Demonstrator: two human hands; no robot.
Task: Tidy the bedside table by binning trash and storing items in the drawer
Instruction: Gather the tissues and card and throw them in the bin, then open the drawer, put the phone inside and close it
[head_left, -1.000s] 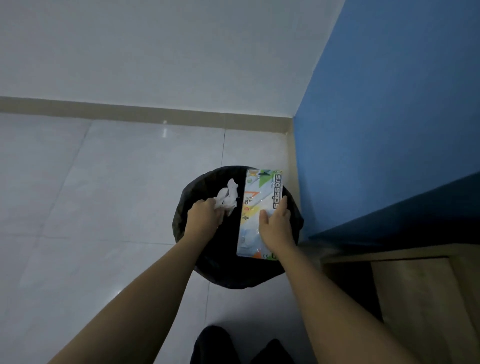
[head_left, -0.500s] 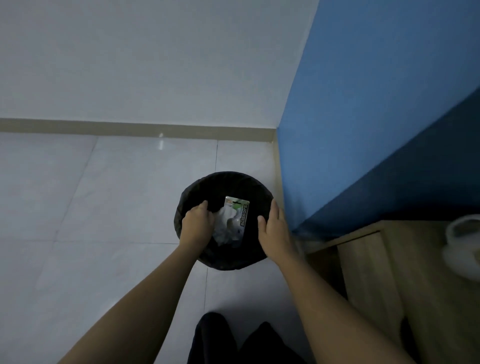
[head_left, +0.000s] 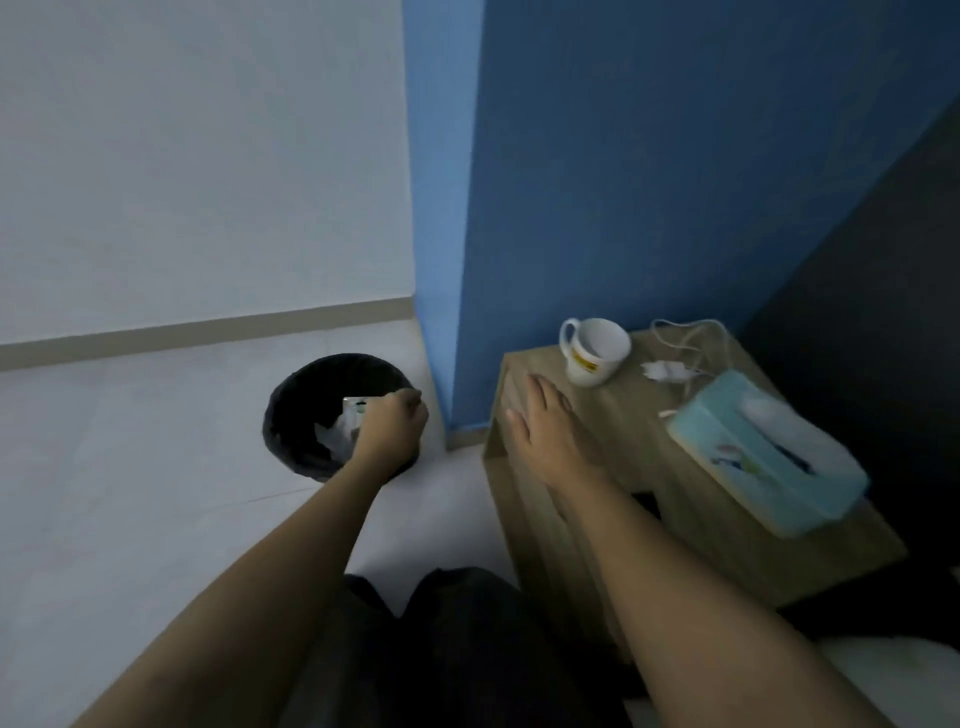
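A black bin (head_left: 306, 395) stands on the floor left of the blue wall. Inside it lie the scissors packaging (head_left: 354, 406) and a crumpled white tissue (head_left: 337, 434). My left hand (head_left: 396, 423) hovers over the bin's right rim, fingers curled, holding nothing I can see. My right hand (head_left: 545, 426) is flat and spread over the front left corner of the wooden bedside table (head_left: 675, 499), empty. On the table stand a white mug (head_left: 595, 351), a white charger with cable (head_left: 675, 364) and a light blue tissue box (head_left: 763, 452).
The blue wall corner (head_left: 441, 260) stands between the bin and the table. White tiled floor (head_left: 130, 467) spreads to the left. My dark-clad knees (head_left: 447, 649) are at the bottom. A dark surface borders the table on the right.
Both hands let go of the scissors packaging and the tissue, which now lie in the bin. The view swung right, and my right hand moved to the bedside table.
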